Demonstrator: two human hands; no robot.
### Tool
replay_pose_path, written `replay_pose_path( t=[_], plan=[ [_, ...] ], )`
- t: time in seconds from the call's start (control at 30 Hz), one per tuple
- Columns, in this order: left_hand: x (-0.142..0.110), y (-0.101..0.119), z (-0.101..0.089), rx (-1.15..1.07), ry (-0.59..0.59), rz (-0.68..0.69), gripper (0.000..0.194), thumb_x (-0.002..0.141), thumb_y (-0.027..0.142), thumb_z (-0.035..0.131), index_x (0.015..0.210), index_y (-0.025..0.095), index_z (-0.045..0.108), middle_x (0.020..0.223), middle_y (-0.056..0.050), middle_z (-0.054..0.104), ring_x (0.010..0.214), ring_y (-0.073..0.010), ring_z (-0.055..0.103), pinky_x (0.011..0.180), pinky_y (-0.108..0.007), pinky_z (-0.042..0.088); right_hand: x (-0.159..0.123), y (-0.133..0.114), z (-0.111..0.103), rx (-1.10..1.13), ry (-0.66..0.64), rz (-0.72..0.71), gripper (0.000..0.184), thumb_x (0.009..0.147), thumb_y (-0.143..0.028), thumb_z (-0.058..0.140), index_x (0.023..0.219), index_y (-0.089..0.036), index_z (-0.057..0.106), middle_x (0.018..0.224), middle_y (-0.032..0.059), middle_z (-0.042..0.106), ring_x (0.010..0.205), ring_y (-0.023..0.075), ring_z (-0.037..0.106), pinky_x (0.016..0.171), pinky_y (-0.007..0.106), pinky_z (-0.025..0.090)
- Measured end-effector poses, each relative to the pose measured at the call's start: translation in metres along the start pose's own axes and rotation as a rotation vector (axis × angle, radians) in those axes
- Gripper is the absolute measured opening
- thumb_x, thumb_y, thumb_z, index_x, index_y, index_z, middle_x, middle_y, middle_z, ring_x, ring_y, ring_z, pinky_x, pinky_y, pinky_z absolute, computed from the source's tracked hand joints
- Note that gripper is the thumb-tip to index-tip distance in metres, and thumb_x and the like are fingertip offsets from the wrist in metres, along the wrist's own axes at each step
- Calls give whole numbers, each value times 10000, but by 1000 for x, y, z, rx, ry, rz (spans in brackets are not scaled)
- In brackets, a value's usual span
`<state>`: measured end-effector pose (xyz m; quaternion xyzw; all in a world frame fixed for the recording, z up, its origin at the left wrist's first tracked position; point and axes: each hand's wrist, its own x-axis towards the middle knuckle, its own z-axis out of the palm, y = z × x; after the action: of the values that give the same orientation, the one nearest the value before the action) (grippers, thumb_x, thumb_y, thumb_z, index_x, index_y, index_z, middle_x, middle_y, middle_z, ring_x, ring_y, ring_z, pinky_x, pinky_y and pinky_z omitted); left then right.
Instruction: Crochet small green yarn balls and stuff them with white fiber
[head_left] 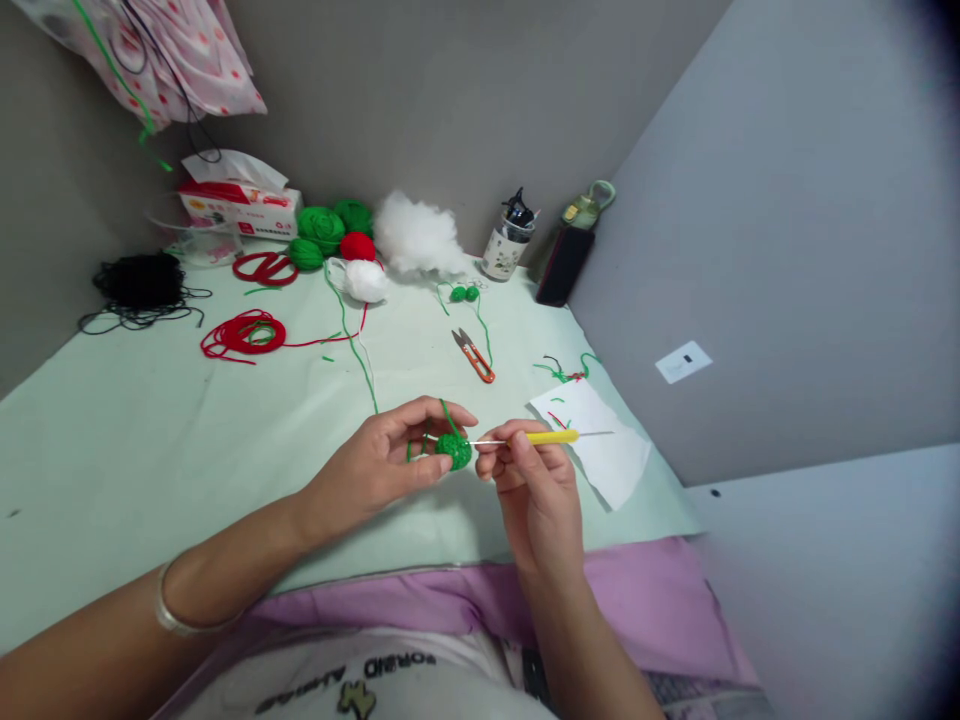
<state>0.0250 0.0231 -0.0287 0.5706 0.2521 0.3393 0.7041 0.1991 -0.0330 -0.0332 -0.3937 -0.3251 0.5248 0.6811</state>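
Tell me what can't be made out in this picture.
Head view:
Tip of the yellow hook at the green crochet piece: too small to distinguish.
Its middle: partly covered by the right grip.
Top of the pink spotted cloth: cut off by the upper edge.

one hook (555,437), five yarn balls (321,230), one tissue box (247,212)

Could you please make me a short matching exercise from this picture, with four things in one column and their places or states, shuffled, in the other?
Things:
1. hook
2. green crochet piece
3. snips
4. tissue box

Places or states:
A. lying on the table, with orange handles
B. held in the left hand
C. with a tissue sticking out of the top
D. held in the right hand

Right pairs: 1-D, 2-B, 3-A, 4-C
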Motion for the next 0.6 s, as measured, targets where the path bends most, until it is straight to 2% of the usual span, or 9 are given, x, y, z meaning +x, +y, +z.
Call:
replay_pose_path(
  t=[0.13,0.43,0.6],
  plan=[
    [0,1,2,4,0,59,155,892,182,690,1038,223,716,994,-9,630,919,-150,580,837,-286,445,0,1,1,8,0,-7,139,844,-346,802,824,-209,782,736,15,761,610,93,667,607,194,542],
    [0,-3,0,24,26,34,167,885,211,729,1051,229,742,986,-5,589,931,-150,590,831,-278,464,-1,3,-1,-105,29,-130,128,873,-333,767,838,-212,792,775,27,753,625,118,651,631,252,552],
    [-1,2,-1,70,18,25,150,898,243,724,1044,254,756,959,9,602,902,-140,570,828,-273,451,-2,3,-4,-100,1,-124,126,901,-320,741,855,-216,795,790,24,755,637,109,657,648,240,548]
  ],
)
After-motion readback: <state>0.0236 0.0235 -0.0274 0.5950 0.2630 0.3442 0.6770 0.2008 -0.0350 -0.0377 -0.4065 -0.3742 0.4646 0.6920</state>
